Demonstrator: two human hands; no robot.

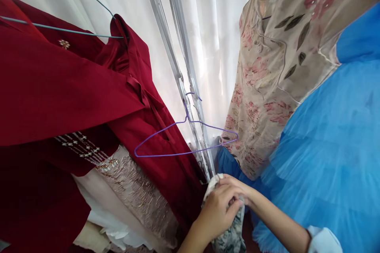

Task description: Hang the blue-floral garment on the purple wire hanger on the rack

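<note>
Both hands [216, 207] hold patterned cloth [231, 237] — white curtain [213, 19] behind; garments [329, 146] either side.

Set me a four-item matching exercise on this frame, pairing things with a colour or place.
1. central hanger
2. tiered tulle skirt
3. patterned cloth
4. floral garment

A. beige and pink
B. held by the left hand and right hand
C. purple
D. bright blue

Pairs: 1-C, 2-D, 3-B, 4-A
</note>
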